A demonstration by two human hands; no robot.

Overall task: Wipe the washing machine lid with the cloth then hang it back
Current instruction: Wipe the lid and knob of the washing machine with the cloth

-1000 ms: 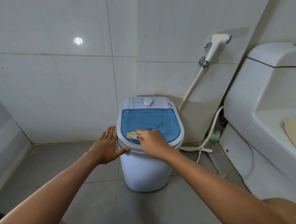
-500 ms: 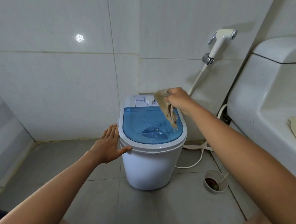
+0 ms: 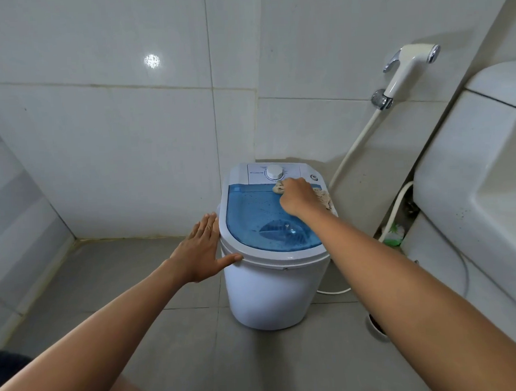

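In the corner where two tiled walls meet, a small white washing machine (image 3: 278, 290) stands on the grey floor (image 3: 142, 291), its back close to the wall and its left side open to bare floor tiles. To its right the room narrows: a white toilet (image 3: 473, 214) stands near, with a hose (image 3: 397, 206) and a green brush (image 3: 394, 233) in the gap between them. A bidet sprayer (image 3: 408, 68) hangs on the wall above that gap, its hose running down behind the machine, and a round floor drain (image 3: 377, 326) shows just beside the right forearm.

The left hand (image 3: 201, 252) lies flat with straight fingers against the machine's left rim, thumb touching the front edge. The right hand (image 3: 297, 196) is curled round a beige cloth (image 3: 324, 199) and presses it on the far right part of the lid (image 3: 258, 219), just below the white dial (image 3: 275, 173) (cloth shows at the fingertips and beyond the knuckles). The lid is translucent blue, speckled with dark spots, with a white rim.
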